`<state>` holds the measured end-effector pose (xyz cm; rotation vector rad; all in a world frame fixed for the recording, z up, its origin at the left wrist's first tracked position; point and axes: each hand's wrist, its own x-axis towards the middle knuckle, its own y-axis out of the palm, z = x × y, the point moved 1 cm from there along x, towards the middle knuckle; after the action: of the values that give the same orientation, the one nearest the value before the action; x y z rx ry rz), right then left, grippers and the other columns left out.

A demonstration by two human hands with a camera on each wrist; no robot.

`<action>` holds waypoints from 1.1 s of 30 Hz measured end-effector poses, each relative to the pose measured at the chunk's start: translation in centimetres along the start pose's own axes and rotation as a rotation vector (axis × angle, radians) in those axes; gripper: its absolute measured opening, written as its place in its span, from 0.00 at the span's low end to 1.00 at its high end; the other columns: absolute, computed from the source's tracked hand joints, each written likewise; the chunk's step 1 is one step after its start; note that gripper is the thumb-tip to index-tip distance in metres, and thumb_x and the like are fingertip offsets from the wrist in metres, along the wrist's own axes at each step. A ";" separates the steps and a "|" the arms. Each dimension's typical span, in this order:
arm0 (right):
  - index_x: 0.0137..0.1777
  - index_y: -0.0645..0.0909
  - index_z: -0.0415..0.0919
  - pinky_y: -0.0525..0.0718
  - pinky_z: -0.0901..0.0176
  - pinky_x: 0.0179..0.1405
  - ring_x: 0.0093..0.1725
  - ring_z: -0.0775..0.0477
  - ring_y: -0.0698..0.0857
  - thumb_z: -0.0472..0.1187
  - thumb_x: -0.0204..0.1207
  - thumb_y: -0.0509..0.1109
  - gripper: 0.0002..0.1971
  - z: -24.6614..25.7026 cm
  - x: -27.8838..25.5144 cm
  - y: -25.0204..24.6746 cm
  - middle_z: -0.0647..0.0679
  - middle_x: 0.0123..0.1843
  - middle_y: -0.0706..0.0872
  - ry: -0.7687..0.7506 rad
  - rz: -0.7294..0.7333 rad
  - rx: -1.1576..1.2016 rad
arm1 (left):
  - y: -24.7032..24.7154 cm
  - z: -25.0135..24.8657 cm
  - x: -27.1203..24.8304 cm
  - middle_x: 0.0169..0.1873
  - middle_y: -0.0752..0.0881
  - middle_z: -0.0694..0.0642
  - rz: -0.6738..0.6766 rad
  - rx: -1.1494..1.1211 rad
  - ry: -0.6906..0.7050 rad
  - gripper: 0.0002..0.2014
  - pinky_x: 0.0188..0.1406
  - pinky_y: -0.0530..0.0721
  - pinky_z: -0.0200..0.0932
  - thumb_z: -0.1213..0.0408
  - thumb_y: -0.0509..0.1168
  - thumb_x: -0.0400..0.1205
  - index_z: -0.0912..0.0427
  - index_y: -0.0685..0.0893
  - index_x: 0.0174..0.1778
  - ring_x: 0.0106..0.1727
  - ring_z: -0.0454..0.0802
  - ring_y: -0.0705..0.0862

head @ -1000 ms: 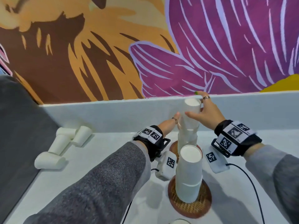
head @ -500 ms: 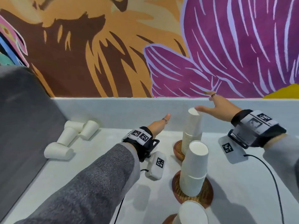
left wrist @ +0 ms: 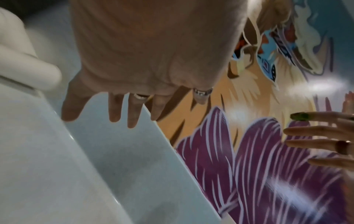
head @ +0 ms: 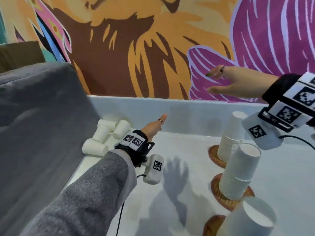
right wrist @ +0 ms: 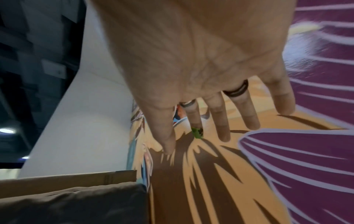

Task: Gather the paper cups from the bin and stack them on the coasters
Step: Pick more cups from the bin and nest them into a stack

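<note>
Three stacks of upturned white paper cups stand on round woven coasters at the right: a far stack [head: 231, 135] on a coaster [head: 215, 155], a middle stack [head: 238, 172] on its coaster [head: 219, 195], a near stack [head: 247, 220]. Several loose cups [head: 105, 135] lie on their sides in the far left corner. My left hand [head: 154, 127] is low between the loose cups and the stacks, fingers straight and spread [left wrist: 122, 112], holding nothing. My right hand [head: 226, 82] hovers high above the far stack, fingers spread [right wrist: 220, 121], empty.
The white bin floor [head: 184, 154] lies between the loose cups and the stacks, bounded by a low white back wall [head: 187, 113]. A grey cushion [head: 39, 116] borders the left side. A painted mural wall [head: 136, 48] rises behind. Wrist-camera cables trail across the floor.
Both hands have let go of the far stack. My right hand rose up and away to the right; my left hand moved left toward the loose cups. The view has turned left.
</note>
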<state>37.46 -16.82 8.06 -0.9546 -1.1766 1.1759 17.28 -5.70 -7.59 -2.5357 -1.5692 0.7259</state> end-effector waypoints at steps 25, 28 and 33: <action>0.74 0.67 0.42 0.73 0.57 0.64 0.67 0.43 0.78 0.50 0.79 0.66 0.26 26.6 20.5 30.4 0.43 0.70 0.79 -0.003 0.570 0.226 | -24.9 19.8 2.1 0.44 0.78 0.53 -0.341 -0.587 -0.239 0.10 0.37 0.73 0.43 0.66 0.52 0.87 0.53 0.77 0.46 0.37 0.48 0.76; 0.77 0.62 0.40 0.73 0.54 0.68 0.69 0.40 0.77 0.47 0.77 0.70 0.32 28.0 21.1 34.1 0.39 0.72 0.76 -0.004 0.570 0.282 | -24.9 21.0 2.4 0.37 0.77 0.53 -0.358 -0.637 -0.287 0.11 0.33 0.73 0.42 0.63 0.54 0.87 0.54 0.76 0.39 0.35 0.49 0.76; 0.81 0.52 0.40 0.73 0.52 0.66 0.68 0.38 0.78 0.45 0.73 0.75 0.43 29.3 21.6 38.2 0.36 0.70 0.77 0.008 0.566 0.315 | -25.1 22.1 2.9 0.35 0.76 0.51 -0.394 -0.686 -0.337 0.12 0.27 0.71 0.43 0.59 0.54 0.87 0.56 0.75 0.38 0.34 0.48 0.75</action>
<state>1.99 9.73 -20.64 -1.0758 -0.6932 1.7444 -11.89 4.70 -20.59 -2.4205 -2.7296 0.6682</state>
